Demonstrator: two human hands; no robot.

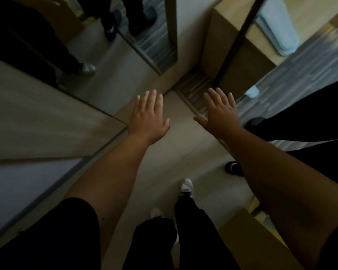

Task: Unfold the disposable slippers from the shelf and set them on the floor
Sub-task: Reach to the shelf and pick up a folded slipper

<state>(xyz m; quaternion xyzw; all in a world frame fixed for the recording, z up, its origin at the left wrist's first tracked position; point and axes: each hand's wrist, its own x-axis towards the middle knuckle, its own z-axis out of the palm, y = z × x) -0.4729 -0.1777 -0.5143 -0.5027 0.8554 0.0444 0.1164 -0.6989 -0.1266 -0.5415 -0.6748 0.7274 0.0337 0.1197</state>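
Left hand (147, 117) and right hand (220, 114) stretch flat, fingers spread and empty, above smooth pale floor tiles (183, 149).

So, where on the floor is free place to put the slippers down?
The pale floor between both open hands and the white shoe is bare. Nearer the black shoe and the wooden cabinet it is tighter.

head view | worn high | faces steeply down | floor (183, 145) well below

The left hand (147, 117) and right hand (220, 112) hover side by side above the floor (183, 149).
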